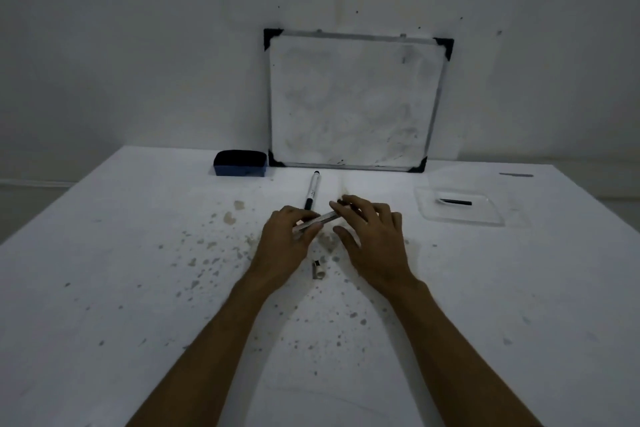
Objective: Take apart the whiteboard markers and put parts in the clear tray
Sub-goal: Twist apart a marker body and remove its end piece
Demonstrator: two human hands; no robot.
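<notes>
Two forearms reach over a stained white tabletop (138, 253). Nearest, a small cap (317, 270) lies between the wrists. Above it, the left hand (284, 239) and right hand (372, 236) each pinch one end of a marker barrel (320, 220), held tilted just over the surface. Beyond, a second marker (312, 190) lies whole. Well to the right, a clear tray (460, 215) contains a dark rod (455, 202). Farthest, an eraser (240, 163) sits beside a whiteboard (353, 100) leaning on the wall.
</notes>
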